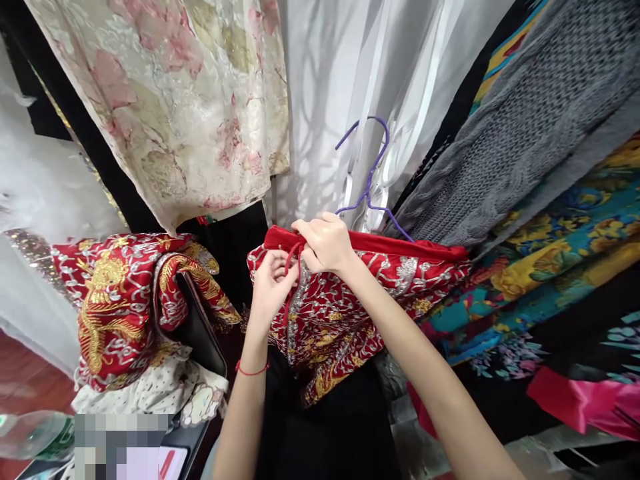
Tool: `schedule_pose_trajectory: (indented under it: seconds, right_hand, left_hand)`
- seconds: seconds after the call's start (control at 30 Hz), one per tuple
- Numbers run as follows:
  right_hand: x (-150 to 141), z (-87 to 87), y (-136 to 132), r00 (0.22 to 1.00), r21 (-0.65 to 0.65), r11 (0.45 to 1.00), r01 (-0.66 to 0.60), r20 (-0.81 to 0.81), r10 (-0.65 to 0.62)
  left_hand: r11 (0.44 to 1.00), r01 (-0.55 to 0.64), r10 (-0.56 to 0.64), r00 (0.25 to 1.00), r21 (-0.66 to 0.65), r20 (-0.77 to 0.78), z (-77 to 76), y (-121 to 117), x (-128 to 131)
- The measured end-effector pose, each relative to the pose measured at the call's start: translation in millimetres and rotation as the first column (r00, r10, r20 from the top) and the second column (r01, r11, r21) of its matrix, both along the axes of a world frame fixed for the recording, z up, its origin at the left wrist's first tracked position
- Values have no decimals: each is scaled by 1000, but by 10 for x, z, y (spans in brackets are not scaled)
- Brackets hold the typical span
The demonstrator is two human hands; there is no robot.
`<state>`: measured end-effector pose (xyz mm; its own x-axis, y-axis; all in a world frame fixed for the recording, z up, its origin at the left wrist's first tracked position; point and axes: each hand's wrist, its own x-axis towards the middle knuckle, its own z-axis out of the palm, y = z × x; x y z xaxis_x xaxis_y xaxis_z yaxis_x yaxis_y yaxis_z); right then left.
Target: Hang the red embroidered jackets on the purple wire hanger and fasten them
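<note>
A red garment (350,313) embroidered in silver and gold hangs on a purple wire hanger (370,173) in front of me. My right hand (325,243) is closed on the red waistband at its top edge. My left hand (270,283) sits just below and left of it, fingers pinched on a thin red cord (295,257) that runs from the waistband. A red string bracelet circles my left wrist (251,370).
A second red and gold embroidered garment (120,300) is draped over a dark chair back at the left. Pale floral fabric (185,100) and white sheer cloth (350,87) hang above. Grey knit (525,120) and bright printed fabrics (560,267) fill the right side.
</note>
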<state>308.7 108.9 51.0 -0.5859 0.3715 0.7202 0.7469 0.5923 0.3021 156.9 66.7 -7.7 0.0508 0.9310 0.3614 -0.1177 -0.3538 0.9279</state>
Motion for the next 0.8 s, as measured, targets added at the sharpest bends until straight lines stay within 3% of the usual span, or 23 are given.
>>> schedule_pose_trajectory:
  seconds: [0.1,0.2,0.3,0.43,0.53,0.7,0.8]
  right_hand:
    - [23,-5,-14,1000,14,999,-29,2,29]
    - [42,1,-34,998,28,998,-60,16,60]
    - [36,8,-49,998,28,998,-52,25,51]
    - [15,27,-64,999,9,1000,-23,23,23]
    - [29,45,-90,999,-22,999,-33,40,34]
    - [38,49,-136,997,-34,997,-62,31,64]
    - [4,33,-101,1000,-36,999,-2,12,2]
  left_hand:
    - [998,64,-63,995,11,-72,-92,-11,36]
    - [998,41,-35,994,57,-106,-83,-42,49]
    - [985,-109,118,991,130,-68,18,-139,8]
    - [925,-264,277,961,273,-8,141,-403,-10]
    - [911,-301,305,952,281,34,172,-535,31]
    - [915,-343,281,920,211,274,322,-442,41]
    - [899,-277,258,961,338,101,421,-496,106]
